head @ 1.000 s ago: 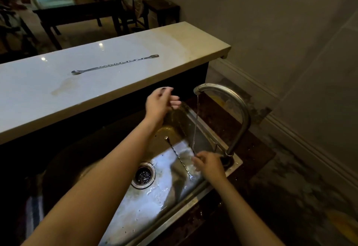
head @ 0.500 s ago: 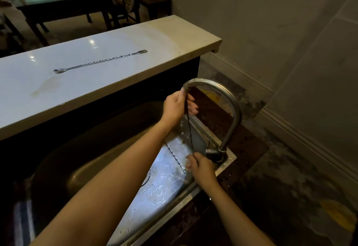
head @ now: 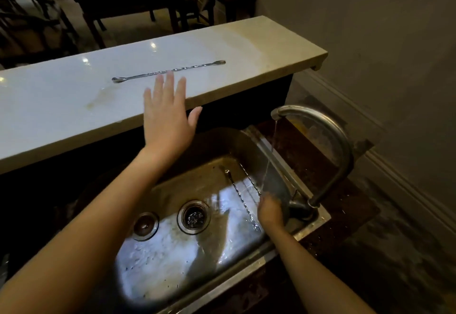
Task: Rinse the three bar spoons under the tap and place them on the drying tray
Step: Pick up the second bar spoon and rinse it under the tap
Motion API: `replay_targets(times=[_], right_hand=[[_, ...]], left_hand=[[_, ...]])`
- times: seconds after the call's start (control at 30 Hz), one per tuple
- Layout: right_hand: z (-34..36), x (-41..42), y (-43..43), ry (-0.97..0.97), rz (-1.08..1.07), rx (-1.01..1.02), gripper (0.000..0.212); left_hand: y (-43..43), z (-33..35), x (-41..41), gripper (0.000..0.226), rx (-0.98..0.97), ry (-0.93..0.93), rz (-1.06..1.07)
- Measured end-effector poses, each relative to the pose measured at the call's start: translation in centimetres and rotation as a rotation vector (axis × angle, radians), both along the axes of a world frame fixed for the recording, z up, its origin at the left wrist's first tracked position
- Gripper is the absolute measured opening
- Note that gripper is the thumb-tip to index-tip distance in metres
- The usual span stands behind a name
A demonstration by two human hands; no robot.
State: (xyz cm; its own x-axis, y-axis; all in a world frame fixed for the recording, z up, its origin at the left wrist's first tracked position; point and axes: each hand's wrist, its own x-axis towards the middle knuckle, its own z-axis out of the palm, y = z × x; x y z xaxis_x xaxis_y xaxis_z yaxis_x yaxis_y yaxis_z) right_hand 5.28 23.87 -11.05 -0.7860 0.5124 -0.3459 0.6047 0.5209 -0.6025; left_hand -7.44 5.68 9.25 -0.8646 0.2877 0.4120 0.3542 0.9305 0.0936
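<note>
One twisted bar spoon [head: 170,70] lies on the white counter [head: 61,106], fork end to the right. My left hand [head: 166,113] hovers open over the counter's front edge, fingertips just short of that spoon. Low in the steel sink [head: 172,264], my right hand [head: 270,211] is closed around the lower end of a second bar spoon [head: 250,178], which slants up to the left beside the thin water stream [head: 270,155] from the curved tap [head: 328,128]. A third bar spoon [head: 240,197] lies on the sink floor next to that hand.
The sink has an open drain [head: 193,217] and a plug [head: 145,226] to its left. A wall with skirting runs along the right. Dark tables and chairs [head: 138,5] stand beyond the counter. No drying tray is in view.
My left hand let go of the upper end of the spoon at the tap spout and moved up and left over the counter, now open. My right hand stays low in the sink.
</note>
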Motion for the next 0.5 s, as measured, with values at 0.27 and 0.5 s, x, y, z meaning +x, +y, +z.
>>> replay_targets(times=[0.27,0.5], right_hand=[[-3.2,-3.2,0.5,-0.172,-0.298,-0.136,0.034],[-3.9,-3.8,-0.4,-0.328,-0.075,0.077,0.033]], left_hand=[[-3.8,-1.0,-2.3,0.082,-0.16,-0.175,0.084],[-4.0,-1.6,-2.5,0.09,-0.166,-0.137,0.085]])
